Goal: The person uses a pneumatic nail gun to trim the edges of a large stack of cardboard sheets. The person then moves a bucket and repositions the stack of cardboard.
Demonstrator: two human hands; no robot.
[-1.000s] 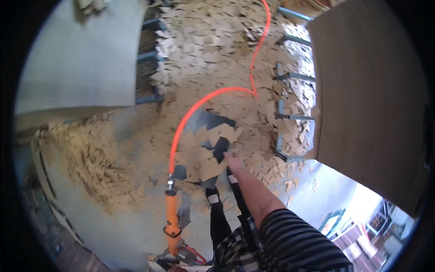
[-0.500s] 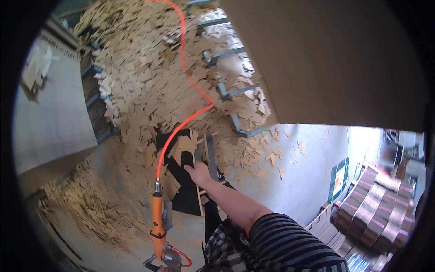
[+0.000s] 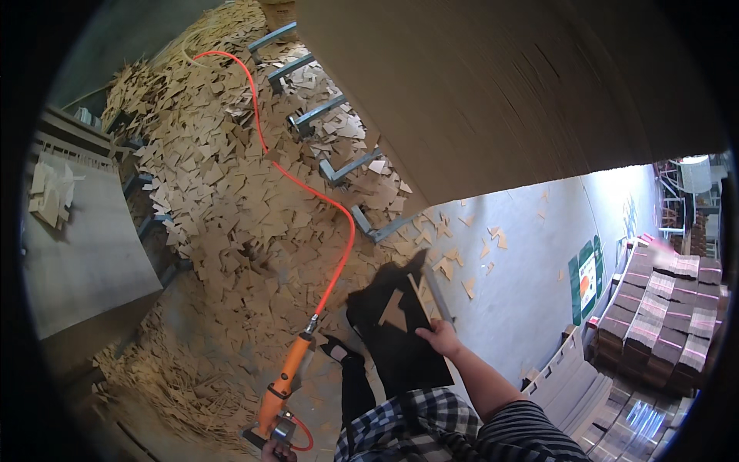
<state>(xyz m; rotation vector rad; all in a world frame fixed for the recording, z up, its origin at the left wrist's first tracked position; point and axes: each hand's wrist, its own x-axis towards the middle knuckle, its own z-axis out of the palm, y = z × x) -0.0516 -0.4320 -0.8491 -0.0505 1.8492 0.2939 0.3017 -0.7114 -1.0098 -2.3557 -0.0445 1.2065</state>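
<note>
My left hand (image 3: 279,451), partly cut off by the lower edge, is closed around the bottom end of an orange air-powered tool (image 3: 286,379). The tool leans with its top to the right, and an orange air hose (image 3: 339,269) runs from that top over the scraps. My right hand (image 3: 440,337) grips the right edge of a flat black board (image 3: 396,350) with a pale wooden strip along that side. Thumb on top, its other fingers are hidden underneath. One brown cardboard offcut (image 3: 393,309) lies on the board.
A deep heap of cardboard scraps (image 3: 223,169) covers the floor ahead, between grey metal bars (image 3: 315,114). A large cardboard stack (image 3: 500,92) overhangs at upper right, another stack (image 3: 92,239) stands left. Bundled cardboard (image 3: 654,308) is piled at right. My foot (image 3: 339,352) is beside the board.
The black board has come rightward with my right hand, and fewer cardboard pieces lie on it. The orange tool has tilted to the right. My view has shifted too.
</note>
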